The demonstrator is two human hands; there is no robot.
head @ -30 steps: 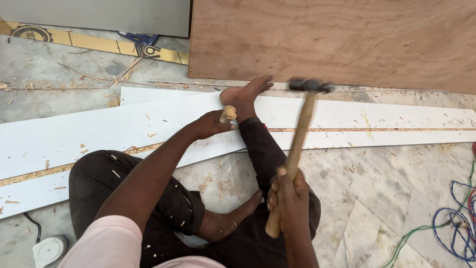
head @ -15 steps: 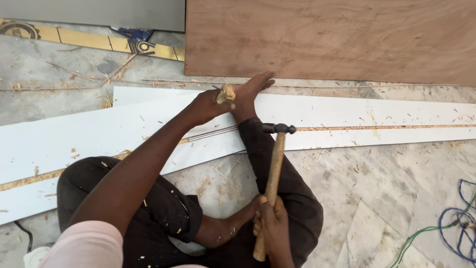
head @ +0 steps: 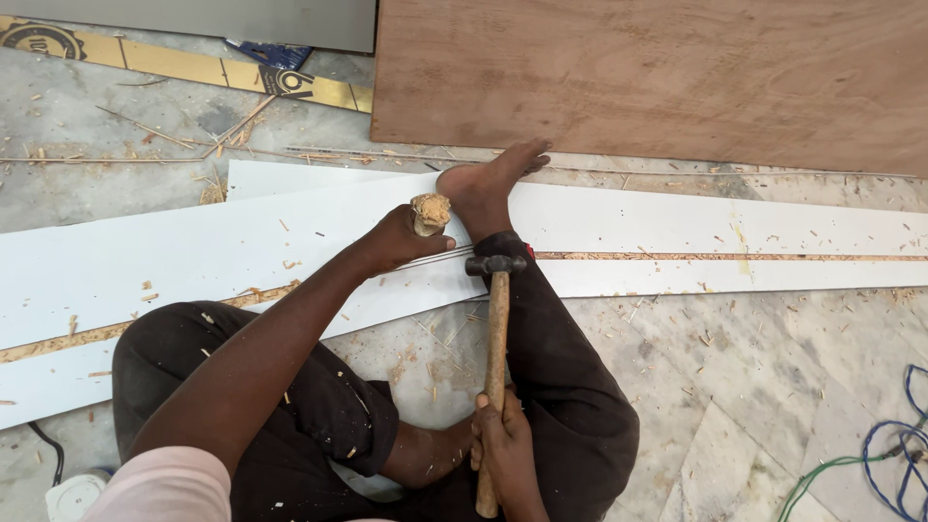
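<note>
Head view: my left hand is clamped on a wooden-handled chisel set at the groove in the white panel; my right hand grips the hammer. I'd strike squarely, clear of my foot. Open floor lies right.

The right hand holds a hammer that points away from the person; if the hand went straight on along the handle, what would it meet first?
Likely the foot on the white board; the right hand aims the hammer there, though depth is unclear.
</note>
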